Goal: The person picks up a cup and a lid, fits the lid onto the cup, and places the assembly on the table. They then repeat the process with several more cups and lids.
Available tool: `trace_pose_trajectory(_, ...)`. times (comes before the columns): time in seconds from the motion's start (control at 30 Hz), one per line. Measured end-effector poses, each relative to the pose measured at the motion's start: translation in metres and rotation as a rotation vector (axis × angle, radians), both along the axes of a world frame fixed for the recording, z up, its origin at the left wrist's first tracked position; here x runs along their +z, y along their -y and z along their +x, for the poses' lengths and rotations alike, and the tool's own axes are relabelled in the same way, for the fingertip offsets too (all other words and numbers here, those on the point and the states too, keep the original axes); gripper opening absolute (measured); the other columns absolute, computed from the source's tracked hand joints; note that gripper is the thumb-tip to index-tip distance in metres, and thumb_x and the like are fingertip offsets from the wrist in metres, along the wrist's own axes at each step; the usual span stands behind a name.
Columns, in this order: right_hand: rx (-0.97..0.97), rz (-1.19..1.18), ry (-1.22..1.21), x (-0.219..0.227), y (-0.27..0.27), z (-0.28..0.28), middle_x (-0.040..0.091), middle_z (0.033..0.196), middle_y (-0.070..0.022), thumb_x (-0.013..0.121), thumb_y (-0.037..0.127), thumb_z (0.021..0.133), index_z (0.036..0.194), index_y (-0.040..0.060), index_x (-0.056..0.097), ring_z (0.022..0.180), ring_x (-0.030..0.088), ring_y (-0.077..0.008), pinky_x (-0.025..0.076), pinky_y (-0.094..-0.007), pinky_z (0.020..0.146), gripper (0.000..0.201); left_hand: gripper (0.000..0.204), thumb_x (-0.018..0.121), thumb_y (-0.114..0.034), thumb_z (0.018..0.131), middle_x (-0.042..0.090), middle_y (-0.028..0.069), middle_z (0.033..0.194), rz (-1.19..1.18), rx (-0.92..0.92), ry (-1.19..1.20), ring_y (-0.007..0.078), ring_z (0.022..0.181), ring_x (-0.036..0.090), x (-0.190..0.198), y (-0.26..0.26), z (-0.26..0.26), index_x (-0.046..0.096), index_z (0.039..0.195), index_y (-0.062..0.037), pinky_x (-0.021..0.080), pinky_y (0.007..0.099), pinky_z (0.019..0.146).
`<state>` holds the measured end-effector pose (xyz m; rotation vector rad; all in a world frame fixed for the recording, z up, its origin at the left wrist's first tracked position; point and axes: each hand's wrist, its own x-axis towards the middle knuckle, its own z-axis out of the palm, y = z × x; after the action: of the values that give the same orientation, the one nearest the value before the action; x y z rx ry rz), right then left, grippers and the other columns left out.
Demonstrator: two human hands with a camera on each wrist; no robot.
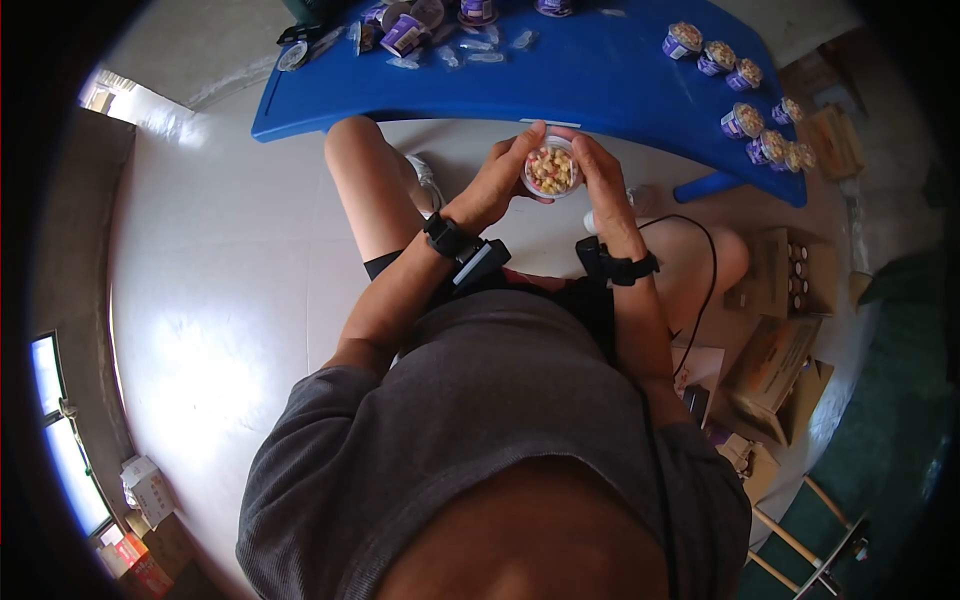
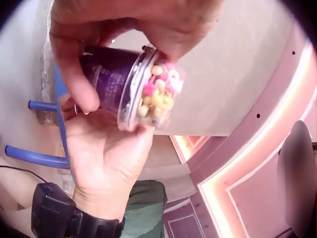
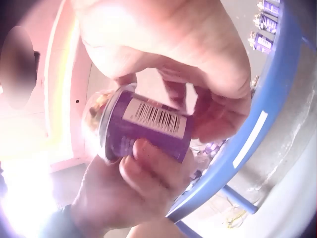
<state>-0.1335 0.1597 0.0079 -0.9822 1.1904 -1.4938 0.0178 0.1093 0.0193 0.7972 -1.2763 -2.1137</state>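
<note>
Both hands hold one purple cereal cup [image 1: 552,172] in front of the body, near the blue table's front edge. Its clear raised top shows yellow and pink cereal pieces [image 2: 157,94]. My left hand [image 1: 497,182] grips the cup's left side, and my right hand [image 1: 606,190] grips the right. Both thumbs lie by the lid's rim in the head view. Tilted on its side in the left wrist view, the cup has left-hand fingers [image 2: 81,84] curled around its wall. The right wrist view shows a barcode label [image 3: 154,119] on the wall between the hands.
The blue table [image 1: 600,70] carries several filled cups [image 1: 742,122] at its right end. More purple cups [image 1: 405,35] and small clear packets [image 1: 486,57] lie at its left. Open cardboard boxes [image 1: 770,365] stand on the floor at right. A black cable [image 1: 712,270] loops by the right arm.
</note>
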Motion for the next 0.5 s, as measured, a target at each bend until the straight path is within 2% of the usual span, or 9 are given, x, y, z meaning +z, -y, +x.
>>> trace_pose_trajectory(0.03,0.001,0.000,-0.001,-0.002,0.001,0.000,0.062,0.091,-0.0025,0.058,0.031,0.094,0.099,-0.0008,0.067,0.086,0.055,-0.0095,0.042,-0.0244,0.080,0.034,0.065,0.045,-0.059,0.092,0.062,0.0116,0.104,0.035,0.075,-0.029,0.0189,0.092,0.063,0.002,-0.001,-0.002,0.052,0.115,0.0018,0.054,0.0326,0.069)
trace_pose_trajectory(0.13,-0.064,-0.026,0.053,-0.012,-0.004,0.002,0.063,0.094,-0.0033,0.057,0.032,0.094,0.102,-0.0002,0.068,0.087,0.056,-0.0098,0.043,-0.0251,0.080,0.034,0.068,0.045,-0.060,0.091,0.063,0.0121,0.103,0.025,0.122,-0.013,0.0185,0.088,0.064,-0.006,-0.005,-0.004,0.054,0.117,0.0033,0.055,0.0334,0.073)
trace_pose_trajectory(0.2,0.030,-0.020,-0.079,-0.010,-0.007,-0.007,0.063,0.097,-0.0039,0.057,0.032,0.094,0.103,-0.0007,0.067,0.089,0.055,-0.0093,0.044,-0.0259,0.079,0.036,0.065,0.045,-0.058,0.092,0.062,0.0108,0.104,0.022,0.103,-0.022,0.0179,0.090,0.063,-0.010,-0.010,-0.001,0.053,0.116,0.0015,0.054,0.0333,0.075)
trace_pose_trajectory(0.33,0.134,0.034,-0.086,-0.010,-0.001,-0.016,0.062,0.096,-0.0057,0.055,0.034,0.095,0.102,0.0007,0.068,0.089,0.056,-0.0113,0.044,-0.0266,0.080,0.037,0.060,0.044,-0.055,0.094,0.061,0.0083,0.106,0.076,0.057,-0.076,0.0168,0.095,0.061,-0.014,-0.014,0.001,0.052,0.117,-0.0011,0.051,0.0335,0.079)
trace_pose_trajectory(0.37,0.059,0.028,-0.194,-0.016,0.003,-0.014,0.061,0.097,-0.0067,0.055,0.036,0.094,0.104,0.0018,0.067,0.091,0.057,-0.0144,0.044,-0.0283,0.082,0.037,0.060,0.044,-0.055,0.094,0.061,0.0083,0.106,0.071,0.057,-0.077,0.0168,0.095,0.061,-0.015,-0.014,0.001,0.052,0.117,-0.0011,0.051,0.0335,0.079)
trace_pose_trajectory(0.4,-0.014,0.018,-0.302,-0.012,0.007,-0.009,0.060,0.099,-0.0077,0.056,0.037,0.093,0.106,0.0029,0.067,0.094,0.057,-0.0176,0.044,-0.0299,0.083,0.038,0.059,0.043,-0.055,0.094,0.061,0.0076,0.108,0.164,0.086,-0.097,0.0164,0.097,0.060,-0.016,-0.013,-0.001,0.051,0.119,-0.0019,0.051,0.0332,0.080)
trace_pose_trajectory(0.43,-0.011,0.008,-0.307,-0.007,0.007,-0.007,0.060,0.099,-0.0077,0.056,0.037,0.093,0.106,0.0029,0.067,0.094,0.057,-0.0176,0.044,-0.0299,0.083,0.038,0.059,0.042,-0.055,0.095,0.060,0.0069,0.109,0.254,0.115,-0.118,0.0160,0.099,0.059,-0.016,-0.010,-0.003,0.050,0.121,-0.0027,0.051,0.0329,0.080)
trace_pose_trajectory(0.5,-0.209,-0.417,-0.767,0.007,-0.003,-0.003,0.058,0.106,-0.0092,0.065,0.033,0.087,0.114,0.0053,0.063,0.100,0.056,-0.0246,0.045,-0.0346,0.086,0.039,0.059,0.042,-0.056,0.095,0.060,0.0062,0.110,0.227,0.121,-0.157,0.0156,0.100,0.059,-0.015,-0.010,-0.003,0.050,0.122,-0.0042,0.051,0.0325,0.080)
